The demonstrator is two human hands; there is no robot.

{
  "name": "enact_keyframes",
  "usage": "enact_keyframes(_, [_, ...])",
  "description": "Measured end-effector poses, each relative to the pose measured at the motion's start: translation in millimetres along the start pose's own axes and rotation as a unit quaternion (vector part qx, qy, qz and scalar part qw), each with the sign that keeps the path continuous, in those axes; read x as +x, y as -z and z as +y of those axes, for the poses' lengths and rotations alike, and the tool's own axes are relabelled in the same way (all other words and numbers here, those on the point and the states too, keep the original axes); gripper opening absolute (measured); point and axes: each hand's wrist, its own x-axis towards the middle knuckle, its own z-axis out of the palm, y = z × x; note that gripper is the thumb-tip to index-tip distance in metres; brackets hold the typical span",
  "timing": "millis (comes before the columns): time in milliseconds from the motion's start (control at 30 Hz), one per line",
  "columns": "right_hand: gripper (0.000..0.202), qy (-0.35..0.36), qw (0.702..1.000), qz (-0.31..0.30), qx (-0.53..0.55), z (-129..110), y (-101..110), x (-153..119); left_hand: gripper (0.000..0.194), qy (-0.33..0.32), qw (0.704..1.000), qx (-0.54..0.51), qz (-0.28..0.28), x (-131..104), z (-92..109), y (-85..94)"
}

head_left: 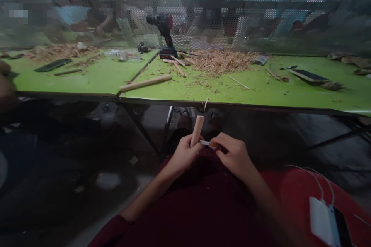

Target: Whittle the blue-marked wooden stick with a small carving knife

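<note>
In the head view, my left hand [185, 153] is closed round the lower part of a pale wooden stick [197, 129], which points up toward the table edge. My right hand [233, 154] grips a small knife by its brown wooden handle [215, 144]. The knife's short blade [205, 142] points left, close beside the stick and my left fingers. Both hands are low in front of my dark red shirt. A thin curled shaving [206, 103] shows just above the stick, at the table's front edge.
Across the green table [101, 81] lie a round wooden rod [145, 83], a heap of shavings [222, 61], a standing cordless drill [165, 34] and a dark phone-like slab [309, 76]. A white power bank [321, 220] lies at lower right. Someone's arm shows at far left.
</note>
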Motion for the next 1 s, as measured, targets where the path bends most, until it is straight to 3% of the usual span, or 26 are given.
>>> enact_keyframes(200, [0.016, -0.108, 0.978, 0.002, 0.18, 1, 0, 2, 0.007, -0.11, 0.988, 0.108, 0.023, 2, -5, 2.3])
enact_keyframes(333, [0.017, -0.153, 0.964, 0.018, 0.214, 3, -8, -2, 0.003, -0.18, 0.97, 0.16, 0.038, 4, -7, 3.7])
enact_keyframes(767, [0.013, -0.156, 0.963, 0.097, 0.196, -8, -22, -3, 0.007, -0.205, 0.957, 0.199, 0.043, 0, -10, 0.9])
enact_keyframes(1000, [0.013, -0.121, 0.974, 0.13, 0.137, -10, -32, -6, 0.006, -0.226, 0.94, 0.248, 0.063, -1, -14, 2.1])
